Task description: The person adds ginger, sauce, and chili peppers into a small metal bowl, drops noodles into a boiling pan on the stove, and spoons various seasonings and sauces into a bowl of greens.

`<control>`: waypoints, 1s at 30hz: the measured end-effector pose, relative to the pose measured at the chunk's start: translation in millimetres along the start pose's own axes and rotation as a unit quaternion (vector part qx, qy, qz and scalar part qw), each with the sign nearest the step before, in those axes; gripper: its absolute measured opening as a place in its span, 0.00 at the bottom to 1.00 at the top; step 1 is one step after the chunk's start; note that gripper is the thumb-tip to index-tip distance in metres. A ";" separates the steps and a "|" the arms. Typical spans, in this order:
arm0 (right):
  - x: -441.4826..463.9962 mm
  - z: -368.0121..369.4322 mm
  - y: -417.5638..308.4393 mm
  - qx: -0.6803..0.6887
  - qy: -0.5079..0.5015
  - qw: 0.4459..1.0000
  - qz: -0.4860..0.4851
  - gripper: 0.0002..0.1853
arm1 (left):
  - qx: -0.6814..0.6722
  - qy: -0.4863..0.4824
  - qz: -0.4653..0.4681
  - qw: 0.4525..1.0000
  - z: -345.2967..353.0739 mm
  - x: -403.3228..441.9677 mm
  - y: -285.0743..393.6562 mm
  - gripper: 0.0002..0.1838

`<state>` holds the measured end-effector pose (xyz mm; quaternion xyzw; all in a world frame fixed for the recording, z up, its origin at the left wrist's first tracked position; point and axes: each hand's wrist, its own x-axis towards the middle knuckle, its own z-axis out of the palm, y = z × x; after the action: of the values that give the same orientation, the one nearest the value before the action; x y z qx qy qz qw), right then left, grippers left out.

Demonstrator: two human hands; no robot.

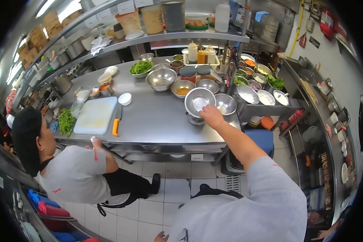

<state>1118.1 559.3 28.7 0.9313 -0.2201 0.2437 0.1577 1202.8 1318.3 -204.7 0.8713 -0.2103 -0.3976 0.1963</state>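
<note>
My right hand (211, 116) reaches over the steel counter with its fingers closed on the rim of a metal mixing bowl (197, 101). The bowl is tilted so that its shiny inside faces me, and nothing shows in it. Another metal bowl (192, 119) is partly hidden beneath it. Just right of it stands a metal bowl (228, 103) with a little pale content. Behind are a bowl of yellow-orange liquid (183, 91) and a metal bowl (208, 84). At the bottom edge my left hand (162, 237) hangs low, partly cut off, its visible fingers apart with nothing seen in them.
A co-worker (72, 161) stands at the left by a white cutting board (96, 115), a yellow-handled knife (117, 122) and leafy greens (66, 122). Squeeze bottles (192, 51) and ingredient containers (266, 97) line the back and right. A blue-lidded bin (254, 141) stands below the counter's right end.
</note>
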 end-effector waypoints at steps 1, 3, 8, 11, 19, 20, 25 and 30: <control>-8.0 -7.2 0.1 -0.002 0.006 1.000 -0.011 0.03 | 0.010 -0.006 0.016 1.000 2.8 4.8 -0.8 0.23; -31.5 -22.2 -2.8 0.007 0.056 0.998 -0.019 0.04 | 0.030 -0.022 0.055 0.998 5.6 19.5 -2.0 0.23; -110.4 -117.9 -48.4 0.482 -0.015 0.793 0.372 0.15 | 0.169 -0.014 0.338 0.926 10.3 77.6 -20.2 0.22; -187.4 -91.8 -29.0 0.811 0.089 0.418 0.400 0.19 | 0.136 -0.059 0.118 0.982 -25.5 105.5 21.8 0.34; -306.6 -176.5 18.9 0.477 -0.029 0.788 0.387 0.08 | -0.078 -0.131 0.139 0.979 5.5 89.6 350.0 0.19; -323.2 -188.2 25.8 0.308 -0.003 0.920 0.243 0.07 | -0.250 -0.139 0.143 0.948 36.5 37.7 416.9 0.36; -413.1 -261.2 60.0 0.283 0.016 0.952 0.111 0.13 | -0.406 -0.348 0.230 0.813 195.4 -90.8 632.8 0.38; -501.1 -331.2 160.7 0.125 -0.109 0.970 0.176 0.40 | -0.228 -0.270 0.365 0.861 324.7 -127.9 714.4 0.39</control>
<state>519.5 721.9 71.8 0.9112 -0.3643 0.1901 -0.0305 724.7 732.2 40.1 0.5216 -0.4613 -0.5539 0.4564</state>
